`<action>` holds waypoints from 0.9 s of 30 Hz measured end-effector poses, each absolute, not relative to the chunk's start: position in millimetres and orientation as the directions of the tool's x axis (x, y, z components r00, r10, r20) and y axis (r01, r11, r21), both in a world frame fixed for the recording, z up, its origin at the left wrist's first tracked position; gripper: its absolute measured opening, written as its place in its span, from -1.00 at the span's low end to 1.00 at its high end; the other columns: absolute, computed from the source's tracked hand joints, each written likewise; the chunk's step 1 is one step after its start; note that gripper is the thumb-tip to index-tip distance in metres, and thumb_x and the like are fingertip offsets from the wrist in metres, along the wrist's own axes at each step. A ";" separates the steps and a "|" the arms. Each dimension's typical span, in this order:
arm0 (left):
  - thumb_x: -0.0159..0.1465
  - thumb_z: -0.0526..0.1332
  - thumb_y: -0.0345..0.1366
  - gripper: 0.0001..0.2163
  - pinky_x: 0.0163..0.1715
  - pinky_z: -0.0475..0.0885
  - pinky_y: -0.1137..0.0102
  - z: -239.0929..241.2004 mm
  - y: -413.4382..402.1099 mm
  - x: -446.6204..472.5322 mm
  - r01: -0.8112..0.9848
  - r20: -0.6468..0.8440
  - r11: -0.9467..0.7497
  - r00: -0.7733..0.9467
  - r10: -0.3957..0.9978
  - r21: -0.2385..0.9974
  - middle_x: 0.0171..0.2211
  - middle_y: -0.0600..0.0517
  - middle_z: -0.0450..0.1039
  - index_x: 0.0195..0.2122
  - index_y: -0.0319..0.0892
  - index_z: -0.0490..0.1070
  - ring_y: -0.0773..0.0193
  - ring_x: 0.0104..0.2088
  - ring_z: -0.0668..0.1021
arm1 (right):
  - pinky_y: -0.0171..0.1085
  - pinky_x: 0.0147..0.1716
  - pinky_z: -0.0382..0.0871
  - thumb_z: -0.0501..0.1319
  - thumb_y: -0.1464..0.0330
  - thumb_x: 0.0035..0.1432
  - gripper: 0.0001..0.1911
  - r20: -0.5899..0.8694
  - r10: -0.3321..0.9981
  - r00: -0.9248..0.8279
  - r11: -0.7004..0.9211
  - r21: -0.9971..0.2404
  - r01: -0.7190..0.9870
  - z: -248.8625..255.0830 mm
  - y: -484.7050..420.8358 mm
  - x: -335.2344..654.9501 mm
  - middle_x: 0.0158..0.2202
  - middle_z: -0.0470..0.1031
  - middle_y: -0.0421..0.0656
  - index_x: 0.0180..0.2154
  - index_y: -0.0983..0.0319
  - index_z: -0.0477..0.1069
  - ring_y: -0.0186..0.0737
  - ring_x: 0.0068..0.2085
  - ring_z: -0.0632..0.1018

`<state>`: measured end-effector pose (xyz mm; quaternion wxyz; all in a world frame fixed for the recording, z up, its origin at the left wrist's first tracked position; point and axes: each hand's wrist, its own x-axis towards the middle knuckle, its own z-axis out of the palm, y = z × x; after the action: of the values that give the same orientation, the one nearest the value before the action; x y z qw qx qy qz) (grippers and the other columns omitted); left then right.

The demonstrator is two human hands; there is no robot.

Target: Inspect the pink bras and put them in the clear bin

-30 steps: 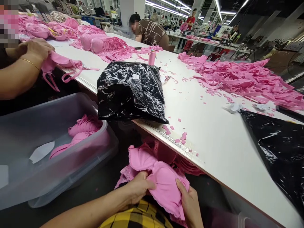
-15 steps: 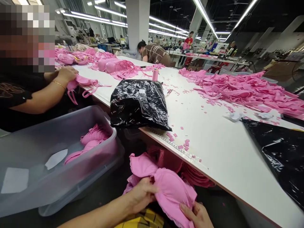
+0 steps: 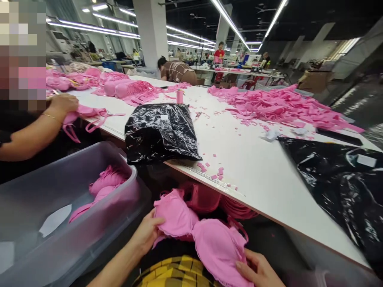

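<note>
A pink bra is stretched out between my hands below the table edge, its two cups spread side by side. My left hand grips the outer side of the left cup, thumb on top. At the right cup's outer edge, my right hand pinches the fabric between thumb and fingers. Behind the bra, under the tabletop, lie more folded pink pieces, partly hidden by it. A yellow and black checked cloth shows beneath my hands.
A grey plastic bin at left holds pink bras and white paper. On the white table lie a black plastic bag, pink scraps, a thread spool, a heap of pink straps and black plastic. A co-worker's hand handles pink pieces.
My left hand has moved from the bra's middle to the outer side of the left cup, and the bra is spread wider. The view has turned slightly right.
</note>
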<state>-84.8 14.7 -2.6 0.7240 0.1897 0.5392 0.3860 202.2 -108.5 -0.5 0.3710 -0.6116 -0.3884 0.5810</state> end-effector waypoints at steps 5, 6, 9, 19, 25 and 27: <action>-0.10 0.27 -0.43 -0.62 -0.43 0.47 0.29 20.9 25.3 -89.7 -0.165 -0.621 0.662 0.240 0.746 0.731 -0.47 0.04 0.45 -0.20 -0.22 0.35 0.23 -0.46 0.49 | -0.17 -0.18 0.36 0.23 0.08 0.03 -0.57 -0.377 0.926 0.003 -0.377 -0.926 -0.020 15.8 -105.1 208.4 -0.41 0.50 -0.12 -0.20 0.25 0.55 -0.12 -0.32 0.47; -0.08 0.27 -0.40 -0.59 -0.41 0.47 0.27 23.6 25.6 -89.6 -0.136 -0.611 0.651 0.247 0.753 0.747 -0.43 0.03 0.45 -0.15 -0.21 0.33 0.22 -0.44 0.50 | -0.20 -0.23 0.38 0.21 0.07 0.04 -0.57 -0.384 0.923 0.030 -0.384 -0.923 -0.019 15.5 -106.3 211.5 -0.45 0.48 -0.14 -0.18 0.24 0.54 -0.15 -0.36 0.46; -0.05 0.30 -0.35 -0.45 -0.42 0.48 0.33 25.7 22.5 -91.4 -0.036 -0.571 0.591 0.217 0.792 0.806 -0.17 -0.09 0.43 0.01 -0.17 0.24 0.18 -0.33 0.51 | -0.31 -0.45 0.36 0.20 0.12 0.07 -0.51 -0.389 0.919 0.064 -0.390 -0.921 0.006 9.6 -116.3 221.4 -0.53 0.40 -0.20 -0.01 0.23 0.44 -0.26 -0.50 0.39; 0.01 0.28 -0.40 -0.32 -0.02 0.36 0.18 -2.7 15.2 -131.9 0.266 -0.177 0.095 0.300 0.937 0.959 0.24 -0.06 0.05 0.17 0.11 0.14 -0.04 0.08 0.35 | -0.34 -0.44 0.44 0.18 0.30 0.08 -0.77 0.065 0.997 0.038 0.030 -0.807 0.590 -20.6 -133.1 209.4 -0.48 0.52 -0.11 -0.23 0.08 0.57 -0.22 -0.47 0.51; 0.10 0.22 -0.35 -0.90 0.21 0.00 0.18 -7.1 62.9 -113.2 0.457 0.108 -0.276 0.360 0.927 0.846 0.17 -0.04 0.18 -0.39 -0.11 0.52 -0.04 0.20 0.17 | -0.19 -0.12 0.40 0.18 0.17 0.08 -0.75 0.104 0.973 0.207 -0.012 -0.869 0.494 8.0 -112.3 210.6 -0.19 0.52 0.00 -0.38 0.14 0.58 -0.03 -0.13 0.51; 0.17 0.16 -0.30 -0.87 0.17 0.08 0.25 17.9 75.5 -112.2 0.418 0.065 -0.298 0.486 0.871 0.858 0.11 -0.06 0.26 -0.40 -0.14 0.50 0.04 0.13 0.28 | -0.13 -0.07 0.37 0.22 0.12 0.05 -0.72 -0.034 0.955 0.296 -0.120 -0.953 0.277 29.3 -113.9 221.4 -0.16 0.53 0.00 -0.38 0.16 0.57 0.03 -0.09 0.50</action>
<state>-112.2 75.5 17.9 0.4121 0.7571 0.4259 0.2748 221.4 -113.9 29.3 0.4680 -0.6548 -0.4701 0.3623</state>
